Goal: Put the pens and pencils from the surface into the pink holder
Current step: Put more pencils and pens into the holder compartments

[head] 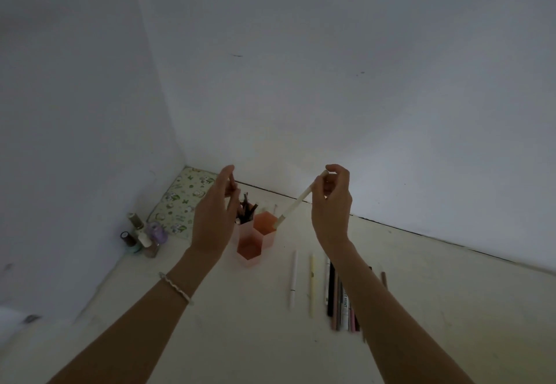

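Note:
The pink holder [272, 237] has three hexagonal cups and stands on the pale surface near the wall corner. Dark pencils [248, 210] stand in its rear left cup. My right hand [331, 203] pinches the top end of a cream pen [296, 203] that slants down, its lower tip inside the rear right cup. My left hand [215, 206] hovers just left of the holder, fingertips drawn together beside the dark pencils; whether they grip one is unclear. On the surface lie a white pen [293, 281], a yellow pen [311, 289], a bundle of several pens [338, 302] and a brown pencil [384, 278].
Several nail polish bottles [141, 237] cluster at the left against the wall. A green patterned pouch [180, 200] lies in the corner behind them. White walls close off the left and the back of the surface.

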A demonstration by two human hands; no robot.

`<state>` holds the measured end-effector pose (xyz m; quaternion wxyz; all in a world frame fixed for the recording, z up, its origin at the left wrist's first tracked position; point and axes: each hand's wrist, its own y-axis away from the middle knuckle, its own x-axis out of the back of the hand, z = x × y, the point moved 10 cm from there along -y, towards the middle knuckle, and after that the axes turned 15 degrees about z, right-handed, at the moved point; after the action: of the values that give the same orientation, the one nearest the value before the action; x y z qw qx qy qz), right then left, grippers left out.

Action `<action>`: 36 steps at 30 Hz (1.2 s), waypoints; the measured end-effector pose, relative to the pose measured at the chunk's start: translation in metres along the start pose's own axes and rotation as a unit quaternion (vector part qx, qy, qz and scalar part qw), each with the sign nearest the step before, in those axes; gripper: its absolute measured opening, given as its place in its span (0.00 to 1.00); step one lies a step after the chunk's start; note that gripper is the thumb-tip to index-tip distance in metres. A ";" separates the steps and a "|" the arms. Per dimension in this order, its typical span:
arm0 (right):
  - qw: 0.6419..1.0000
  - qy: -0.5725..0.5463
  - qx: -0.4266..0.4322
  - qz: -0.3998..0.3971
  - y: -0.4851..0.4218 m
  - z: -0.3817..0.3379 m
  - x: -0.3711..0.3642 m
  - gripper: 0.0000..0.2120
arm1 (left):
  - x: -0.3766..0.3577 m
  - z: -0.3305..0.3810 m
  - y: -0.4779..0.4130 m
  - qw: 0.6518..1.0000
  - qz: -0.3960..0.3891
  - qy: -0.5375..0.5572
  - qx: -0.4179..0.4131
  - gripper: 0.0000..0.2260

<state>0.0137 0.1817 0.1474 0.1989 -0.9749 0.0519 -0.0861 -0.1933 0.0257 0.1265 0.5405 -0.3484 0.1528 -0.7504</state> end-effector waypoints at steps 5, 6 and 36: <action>0.999 -0.044 0.007 0.005 0.009 -0.015 -0.006 0.07 | 0.007 0.003 0.015 0.991 0.016 -0.090 -0.102 0.15; 0.998 -0.058 0.013 0.006 0.012 -0.021 -0.009 0.08 | 0.012 0.001 0.011 0.992 0.035 -0.084 -0.090 0.15; 0.979 0.201 -0.017 -0.025 0.010 0.087 0.073 0.17 | -0.137 0.006 0.208 0.864 -0.417 -0.276 0.049 0.28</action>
<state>0.1008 0.1952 0.0750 0.1659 -0.9418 0.0679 -0.2842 -0.0185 0.0757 -0.0445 0.2133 -0.5461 -0.1993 -0.7852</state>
